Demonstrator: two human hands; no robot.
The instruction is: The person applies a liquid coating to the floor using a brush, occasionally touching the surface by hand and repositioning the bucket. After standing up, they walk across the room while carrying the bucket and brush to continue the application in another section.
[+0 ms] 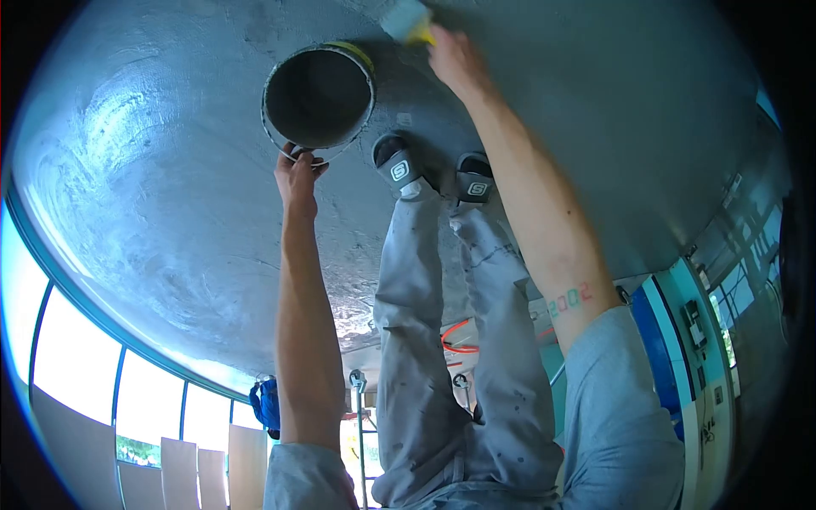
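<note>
A round bucket (318, 97) with a grey-coated inside and a thin wire handle stands at the upper middle. My left hand (299, 174) is at the near rim of the bucket, its fingers closed on the rim or handle. At the top, my right hand (456, 59) grips the yellow handle of a wide, pale-bladed tool (408, 20), to the right of the bucket. The tool's blade is over or against the grey surface; contact cannot be made out.
Grey, wet-looking floor (195, 195) surrounds my sandalled feet (397, 161). Large windows (81, 357) and upright pale panels (178, 472) line the left side. An orange hose or cable (459, 348) shows between my legs. A blue bundle (266, 406) is at the lower left.
</note>
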